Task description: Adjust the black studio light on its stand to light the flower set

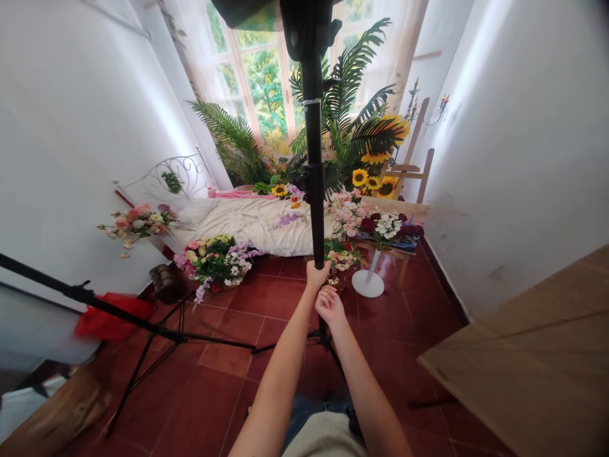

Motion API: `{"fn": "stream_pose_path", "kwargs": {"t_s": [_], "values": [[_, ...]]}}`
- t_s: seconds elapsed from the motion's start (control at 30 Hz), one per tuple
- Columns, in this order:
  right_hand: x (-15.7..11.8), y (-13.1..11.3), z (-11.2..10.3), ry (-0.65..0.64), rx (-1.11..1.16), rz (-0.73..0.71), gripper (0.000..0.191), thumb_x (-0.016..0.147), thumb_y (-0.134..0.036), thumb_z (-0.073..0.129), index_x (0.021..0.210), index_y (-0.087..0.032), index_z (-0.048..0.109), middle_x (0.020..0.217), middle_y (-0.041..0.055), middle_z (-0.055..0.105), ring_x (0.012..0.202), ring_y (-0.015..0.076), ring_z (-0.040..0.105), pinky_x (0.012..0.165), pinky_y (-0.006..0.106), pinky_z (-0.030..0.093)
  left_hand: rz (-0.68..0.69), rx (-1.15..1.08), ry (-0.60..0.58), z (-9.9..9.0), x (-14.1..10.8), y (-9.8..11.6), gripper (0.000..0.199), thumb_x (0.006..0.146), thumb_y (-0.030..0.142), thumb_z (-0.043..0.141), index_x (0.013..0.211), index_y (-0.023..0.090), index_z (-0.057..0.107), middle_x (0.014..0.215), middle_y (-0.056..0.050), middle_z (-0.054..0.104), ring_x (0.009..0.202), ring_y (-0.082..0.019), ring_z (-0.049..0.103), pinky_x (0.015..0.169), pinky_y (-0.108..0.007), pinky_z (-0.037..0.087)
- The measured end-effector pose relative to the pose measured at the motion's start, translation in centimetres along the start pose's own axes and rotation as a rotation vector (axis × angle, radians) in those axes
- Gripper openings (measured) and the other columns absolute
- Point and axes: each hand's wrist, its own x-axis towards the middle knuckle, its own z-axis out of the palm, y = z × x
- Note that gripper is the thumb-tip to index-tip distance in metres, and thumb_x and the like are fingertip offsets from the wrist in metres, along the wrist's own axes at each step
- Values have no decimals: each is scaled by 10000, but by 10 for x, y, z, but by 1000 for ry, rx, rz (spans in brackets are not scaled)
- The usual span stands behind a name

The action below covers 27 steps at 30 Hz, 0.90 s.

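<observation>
A black light stand [314, 136] rises upright in the middle of the view, its legs spread on the floor below my hands. My left hand [318, 275] is wrapped round its pole. Just below and to the right, my right hand [329, 303] has its fingers curled in against the pole's lower part; whether it grips the pole or a small part on it is hidden. At the top edge, a dark fixture [252, 14] sits beside the pole's head.
Behind the stand is a bed [257, 222] with flowers around it. A second tripod [155, 330] reaches in from the left. A white round-based stand [368, 284], a wooden easel [419, 143] and a brown board [533, 355] are on the right.
</observation>
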Motion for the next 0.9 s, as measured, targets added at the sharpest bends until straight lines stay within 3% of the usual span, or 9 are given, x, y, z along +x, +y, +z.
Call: {"fn": "stream_pose_path", "kwargs": {"t_s": [0.27,0.43,0.6,0.73,0.8,0.9], "values": [[13,-5,-13,-276,339,235,272,701,65,417,599,-187,428,457,-86,497,347,34,415,325,132,242,-26,57,-11,-1,2,-3,362,662,392,618,449,155,445,400,33,438,412,-62,410,436,-185,312],[14,-8,-6,-176,315,309,301,710,77,383,568,-184,426,434,-81,494,334,34,427,324,140,259,-83,47,-16,-8,-3,2,364,680,451,618,530,137,512,460,25,475,454,-72,432,464,-193,338],[7,-13,6,-126,258,407,308,773,48,387,574,-185,425,443,-83,489,340,28,417,343,140,286,-7,-74,-100,-27,-23,12,326,728,426,604,877,137,607,764,-23,610,688,-112,543,660,-228,440],[-3,-13,20,-105,247,473,332,843,14,362,583,-187,408,466,-79,479,364,24,410,375,143,306,-5,-116,-142,-64,-50,8,452,753,389,594,1146,175,531,1102,-88,598,955,-154,560,819,-263,443],[-7,-11,24,-100,203,484,324,878,-26,358,602,-189,406,477,-80,478,373,26,409,388,147,314,-96,-77,-257,-97,-68,-4,442,780,405,553,1141,150,539,1082,-112,614,919,-158,582,787,-272,458],[-9,-4,24,-73,90,446,299,868,-29,383,618,-191,411,472,-81,471,371,33,406,383,161,307,-347,137,-531,-164,-101,-30,376,817,411,470,1016,121,603,883,-95,671,744,-151,610,699,-288,477]]}}
